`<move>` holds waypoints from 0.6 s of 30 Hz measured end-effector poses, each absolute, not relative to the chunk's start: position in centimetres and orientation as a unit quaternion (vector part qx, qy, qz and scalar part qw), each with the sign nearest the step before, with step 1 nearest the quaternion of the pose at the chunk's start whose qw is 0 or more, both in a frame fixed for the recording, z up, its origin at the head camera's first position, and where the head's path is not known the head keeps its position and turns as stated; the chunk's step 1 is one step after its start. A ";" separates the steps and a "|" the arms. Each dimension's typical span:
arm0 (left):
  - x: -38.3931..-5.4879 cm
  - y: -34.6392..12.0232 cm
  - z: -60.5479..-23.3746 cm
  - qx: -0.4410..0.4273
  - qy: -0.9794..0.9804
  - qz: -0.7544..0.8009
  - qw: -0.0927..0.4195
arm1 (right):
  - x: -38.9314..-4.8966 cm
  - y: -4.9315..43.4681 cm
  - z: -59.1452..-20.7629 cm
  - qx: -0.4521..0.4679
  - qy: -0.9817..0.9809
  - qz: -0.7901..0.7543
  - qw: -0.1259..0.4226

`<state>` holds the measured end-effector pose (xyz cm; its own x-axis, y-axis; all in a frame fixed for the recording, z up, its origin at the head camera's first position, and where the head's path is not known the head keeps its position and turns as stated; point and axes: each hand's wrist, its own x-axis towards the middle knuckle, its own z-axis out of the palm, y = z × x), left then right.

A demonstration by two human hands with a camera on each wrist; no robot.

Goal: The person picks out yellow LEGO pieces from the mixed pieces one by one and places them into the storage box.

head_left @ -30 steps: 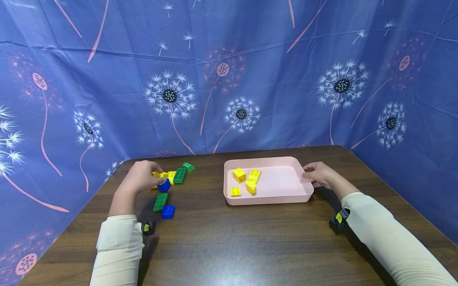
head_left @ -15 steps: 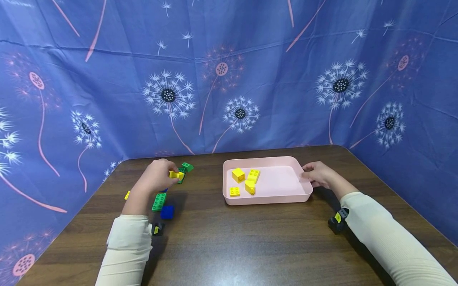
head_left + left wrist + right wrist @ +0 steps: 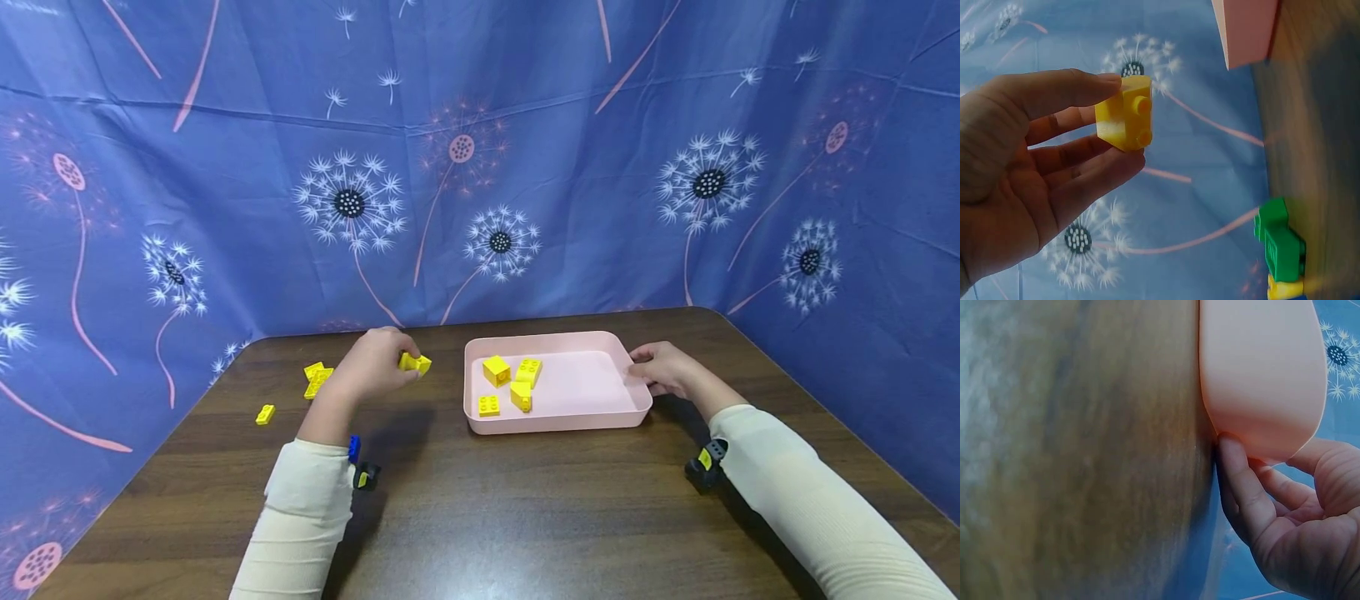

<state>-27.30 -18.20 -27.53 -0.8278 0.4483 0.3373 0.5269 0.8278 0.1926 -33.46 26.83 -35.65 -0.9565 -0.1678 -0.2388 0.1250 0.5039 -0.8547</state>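
Note:
Between its thumb and fingers, my left hand pinches a yellow toy building brick above the table, left of the pink tray. Two studs show on that brick in the left wrist view, and it has a slanted face. My right hand grips the tray's right end, thumb at the rim and fingers against the outer wall. Several yellow bricks lie in the left half of the tray.
More yellow bricks and a small yellow brick lie on the left of the table. A blue brick peeks out beside the left forearm. Green bricks show in the left wrist view. A patterned blue cloth hangs behind the table.
My left hand has lifted the yellow brick from the loose bricks and carried it right towards the tray. Loose yellow bricks have come into sight behind the arm. The right hand stays at the tray.

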 end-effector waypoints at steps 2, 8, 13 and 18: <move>-27.5 -17.4 -27.3 -0.266 -0.944 -0.142 0.137 | -33.5 26.8 -35.6 -0.011 0.856 -0.496 0.146; -28.4 -15.0 -27.2 -0.282 -0.942 -0.147 0.109 | -33.4 26.9 -35.6 -0.010 0.854 -0.499 0.149; -29.3 -13.5 -27.5 -0.309 -0.937 -0.136 0.087 | -33.4 26.9 -35.6 -0.016 0.847 -0.509 0.155; -29.9 -12.1 -27.6 -0.338 -0.929 -0.128 0.079 | -33.5 26.9 -35.6 -0.014 0.850 -0.505 0.152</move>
